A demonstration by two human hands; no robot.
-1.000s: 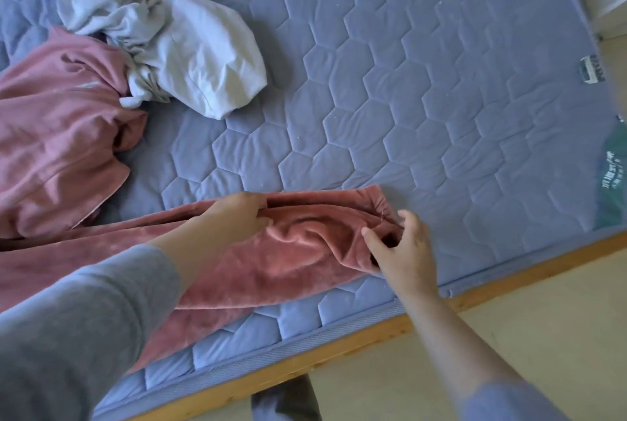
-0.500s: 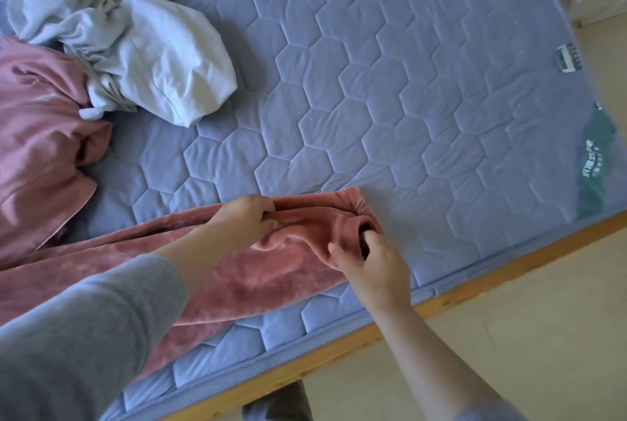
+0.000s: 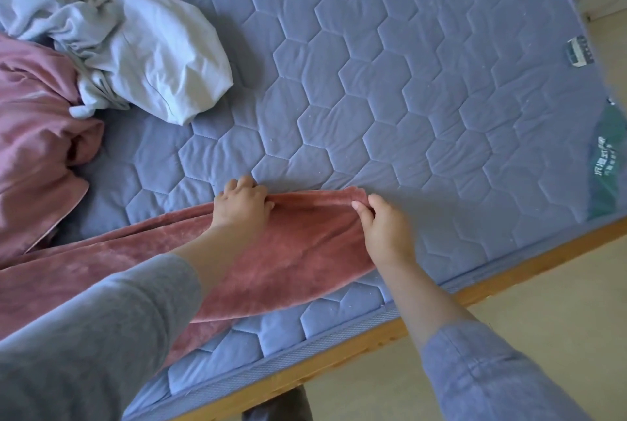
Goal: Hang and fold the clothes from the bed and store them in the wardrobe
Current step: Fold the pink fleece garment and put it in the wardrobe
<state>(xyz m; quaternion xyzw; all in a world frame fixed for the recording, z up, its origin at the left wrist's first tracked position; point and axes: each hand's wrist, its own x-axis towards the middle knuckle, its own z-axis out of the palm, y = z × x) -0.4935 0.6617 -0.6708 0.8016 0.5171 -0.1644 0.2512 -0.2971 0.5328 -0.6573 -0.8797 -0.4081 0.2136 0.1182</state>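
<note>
A rust-pink velvety garment point(image 3: 291, 261) lies stretched along the near edge of the blue quilted mattress point(image 3: 407, 81). My left hand point(image 3: 239, 205) grips its far top edge, fingers curled over the fabric. My right hand point(image 3: 383, 227) pinches the garment's right corner between thumb and fingers. A second pink garment point(image 3: 34, 135) is heaped at the left, and a crumpled pale grey garment point(image 3: 135, 47) lies behind it at the top left.
The bed's wooden frame point(image 3: 509, 268) runs diagonally along the near side, with beige floor point(image 3: 509, 336) beyond it. A green label point(image 3: 607, 166) and a small tag point(image 3: 578, 51) sit at the mattress's right edge. White furniture shows at the top right corner.
Both hands have pulled the garment's top edge out flatter and wider; the bunched folds between them are smoothed. The right hand has shifted to the corner.
</note>
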